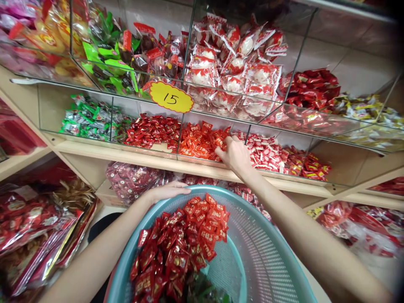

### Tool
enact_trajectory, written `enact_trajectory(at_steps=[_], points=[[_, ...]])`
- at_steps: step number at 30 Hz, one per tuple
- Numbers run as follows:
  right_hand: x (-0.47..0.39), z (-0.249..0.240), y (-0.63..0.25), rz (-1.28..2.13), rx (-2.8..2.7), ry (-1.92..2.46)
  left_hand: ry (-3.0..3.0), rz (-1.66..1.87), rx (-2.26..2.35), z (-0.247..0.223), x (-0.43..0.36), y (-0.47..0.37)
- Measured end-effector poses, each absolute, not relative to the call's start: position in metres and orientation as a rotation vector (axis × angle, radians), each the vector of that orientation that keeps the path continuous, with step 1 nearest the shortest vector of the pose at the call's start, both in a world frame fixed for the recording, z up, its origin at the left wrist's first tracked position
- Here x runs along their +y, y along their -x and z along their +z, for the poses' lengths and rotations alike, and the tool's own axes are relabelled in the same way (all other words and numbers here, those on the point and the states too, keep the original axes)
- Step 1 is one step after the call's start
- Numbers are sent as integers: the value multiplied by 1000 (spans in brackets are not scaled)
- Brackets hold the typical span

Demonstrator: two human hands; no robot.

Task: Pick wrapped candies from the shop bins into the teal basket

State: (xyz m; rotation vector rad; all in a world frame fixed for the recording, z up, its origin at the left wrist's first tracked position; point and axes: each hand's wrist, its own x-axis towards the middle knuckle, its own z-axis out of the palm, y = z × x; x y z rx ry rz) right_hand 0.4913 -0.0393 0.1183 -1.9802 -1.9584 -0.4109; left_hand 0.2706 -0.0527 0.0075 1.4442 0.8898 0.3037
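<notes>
A teal plastic basket (pixel 268 235) holds many red wrapped candies (pixel 176 248), with some dark green ones at the bottom. My left hand (pixel 170 191) rests on the basket's far rim, fingers wrapped over it. Up in the lower shelf row, my right hand (pixel 233 153) is in the compartment of orange-red candies (pixel 198 141), its fingers closed around some of them at the right side. Darker red candies (pixel 154 131) fill the compartment to the left, and red-and-white candies (pixel 268 153) lie just right of my right hand.
Clear dividers separate the compartments. A yellow tag (pixel 171 97) marked 15 hangs above the lower row. Green candies (pixel 91 118) are at the left, white-and-red packets (pixel 233 71) above. Bagged goods (pixel 132 179) sit below the wooden shelf edge (pixel 145 162).
</notes>
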Motion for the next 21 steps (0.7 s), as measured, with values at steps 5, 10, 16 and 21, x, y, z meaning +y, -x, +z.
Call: enact_trajectory(at_steps=[5,10,16,21], points=[[-126,91,-487,-83,-2382,1572,-1483,288,950,7,-52,-270],[-176,40,-481,-25,-2690,1579,-1447,295,888,8,-54,-271],[-178,26,-476,-83,-2884,1573,-1449,306,880,5,-53,-273],[-179,23,-473,-87,-2833,1654,-1481,295,865,5,-52,-272]])
